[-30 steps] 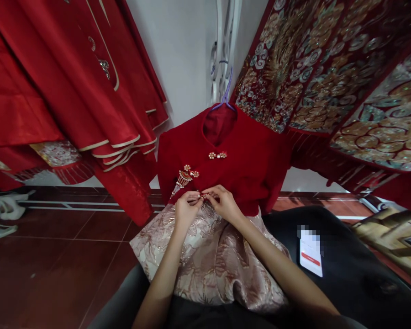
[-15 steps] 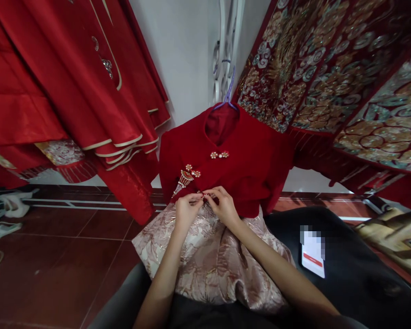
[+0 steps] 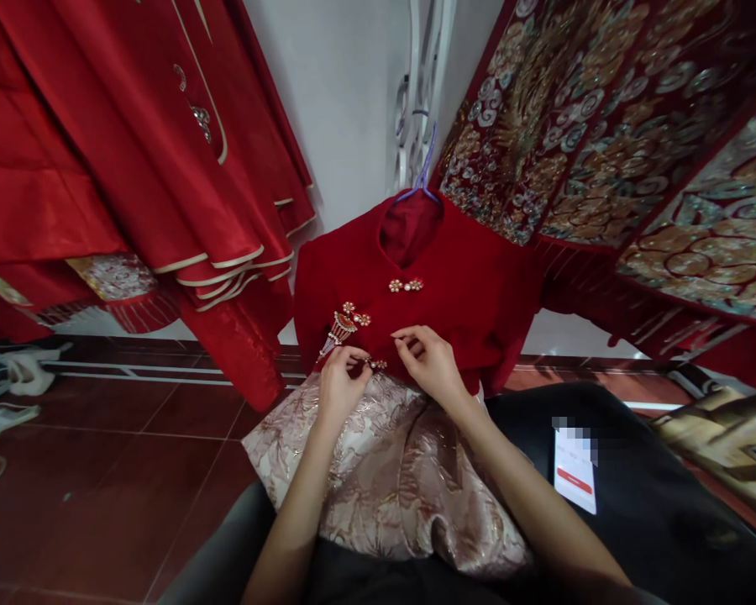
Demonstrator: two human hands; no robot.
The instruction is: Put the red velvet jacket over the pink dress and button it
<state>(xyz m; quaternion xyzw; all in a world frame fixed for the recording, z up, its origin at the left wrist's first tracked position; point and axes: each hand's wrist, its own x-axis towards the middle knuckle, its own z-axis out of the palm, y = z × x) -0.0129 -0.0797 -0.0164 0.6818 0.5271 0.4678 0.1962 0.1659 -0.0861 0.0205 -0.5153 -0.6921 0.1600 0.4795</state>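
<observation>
At the lower hem of the red jacket [image 3: 466,294], the left hand [image 3: 340,385] has its grip pinched on a beaded clasp [image 3: 376,364], while the right hand [image 3: 433,363] touches the cloth just beside it, whether its grip is closed I cannot tell.

Jacket [image 3: 479,294]: deep red, plain. Collar clasp [image 3: 406,285] and lower clasp [image 3: 378,365]: gold with pearl white. Tasselled brooch [image 3: 343,323]: red centre, gold fringe. Skirt [image 3: 391,479]: pale pink-champagne, leaf brocade. Hanger [image 3: 421,178]: lilac. Hanging robes [image 3: 132,168]: bright red, cream piping. Embroidered panels [image 3: 605,118]: dark red ground, gold and silver-green swirls. Floor tiles [image 3: 101,470]: red-brown. Card [image 3: 574,479]: white, red bar.
</observation>
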